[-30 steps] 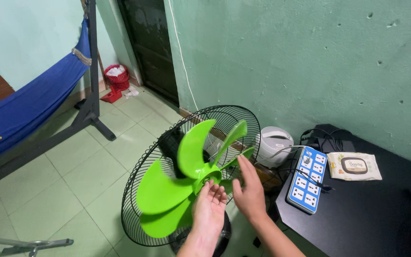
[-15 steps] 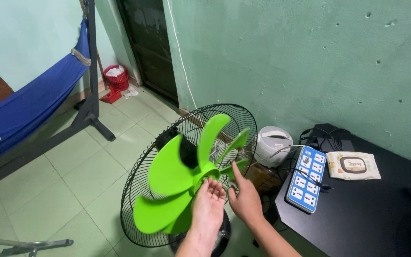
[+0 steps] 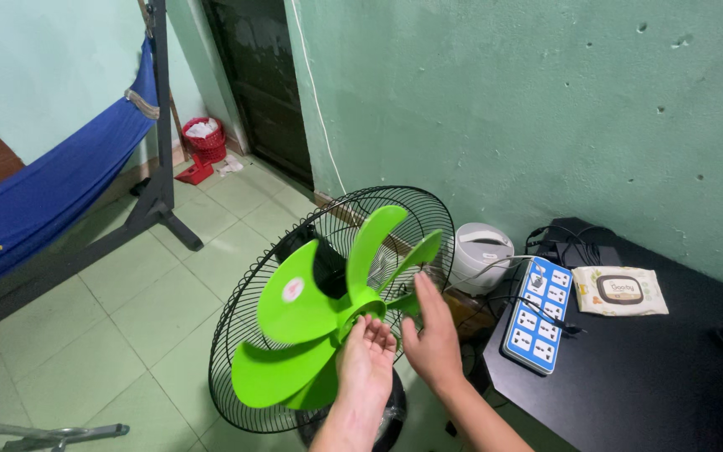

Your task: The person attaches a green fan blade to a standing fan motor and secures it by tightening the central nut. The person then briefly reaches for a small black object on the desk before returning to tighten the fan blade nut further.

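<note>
Head view, one standing fan and surroundings.

Item: green fan blade (image 3: 311, 322), five-lobed, seated at the front of a black wire rear guard (image 3: 248, 335); front guard off. Fan stands on a pale green tiled floor (image 3: 127, 310), just beside a black worktop (image 3: 654, 377).

Left hand (image 3: 366, 360): palm up, fingers (image 3: 376, 328) loosely spread and open, tips touching the hub of the blade from below. Nothing is gripped.

Right hand (image 3: 434, 339): flat and open, fingers (image 3: 425, 289) extended upward, resting against the edge of the lobe on the fan's right side. No closed grasp.

Worktop holds: blue and white power strip (image 3: 537, 314) with plugged black cables; soft pack of wet wipes (image 3: 619, 290) with a dark lid, lying flat near the wall.

Between fan and worktop: white rounded appliance (image 3: 480, 255).

Backdrop: green plaster wall (image 3: 504, 109), dark door (image 3: 257, 84), blue hammock (image 3: 52, 180) on a dark metal frame, red basket (image 3: 205, 136) by the doorway.
</note>
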